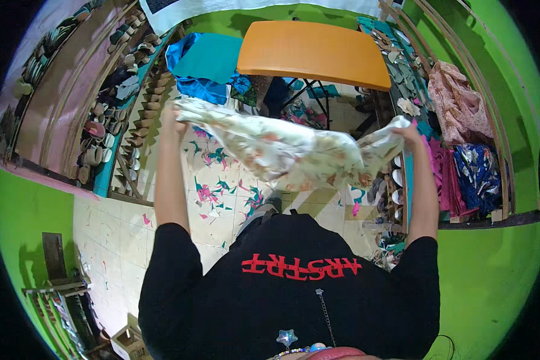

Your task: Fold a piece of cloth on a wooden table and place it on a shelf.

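Left fingers point(174, 116) and right fingers point(410, 132) are both bunched on opposite ends of that floral cloth point(294, 153), guessing that's why it's spread above the floor point(123, 231) lol.

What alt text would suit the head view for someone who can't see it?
The left hand and right hand hold up a floral white cloth that sags between them. Beyond it stands an orange table; pink and teal scraps litter the tiled floor.

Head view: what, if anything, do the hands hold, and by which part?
A pale floral cloth, held near two opposite ends: left hand at one, right hand at the other.
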`<state>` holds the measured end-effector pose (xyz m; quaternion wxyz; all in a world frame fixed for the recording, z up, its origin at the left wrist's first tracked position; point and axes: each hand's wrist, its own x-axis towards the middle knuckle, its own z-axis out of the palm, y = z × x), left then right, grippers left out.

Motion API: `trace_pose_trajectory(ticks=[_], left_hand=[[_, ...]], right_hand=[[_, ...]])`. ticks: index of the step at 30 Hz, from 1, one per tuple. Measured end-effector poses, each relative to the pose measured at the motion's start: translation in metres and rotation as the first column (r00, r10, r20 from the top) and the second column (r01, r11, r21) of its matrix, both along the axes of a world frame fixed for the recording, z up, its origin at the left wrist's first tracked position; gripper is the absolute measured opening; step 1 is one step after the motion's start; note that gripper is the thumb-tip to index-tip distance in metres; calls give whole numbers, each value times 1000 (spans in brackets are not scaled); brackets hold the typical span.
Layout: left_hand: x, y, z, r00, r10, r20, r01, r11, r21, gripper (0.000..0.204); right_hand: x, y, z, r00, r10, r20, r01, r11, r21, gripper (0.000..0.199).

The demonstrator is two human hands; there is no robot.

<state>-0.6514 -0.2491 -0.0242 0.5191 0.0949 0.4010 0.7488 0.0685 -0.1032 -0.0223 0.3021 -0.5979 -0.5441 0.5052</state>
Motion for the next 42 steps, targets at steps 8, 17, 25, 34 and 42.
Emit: trace_pose_trajectory(ticks=[8,17,25,34,42], left_hand=[[-38,-22,82,883,470,9,-463,866,188,34],[22,-26,-56,941,117,-318,-233,905,-357,37],[-9,-30,16,986,119,-117,-129,988,-84,30],[117,1,18,248,-237,-939,-318,896,-310,46],[333,25,-20,-230,-549,-803,320,737,-596,55]], right_hand=[[92,2,88,850,-269,-452,449,819,357,25],[10,-29,-33,988,132,77,-81,878,-471,39],[-17,40,29,959,-237,153,122,838,531,34],[-113,16,1,998,-32,-57,52,911,409,23],[-247,-40,66,896,270,352,-417,783,461,26]])
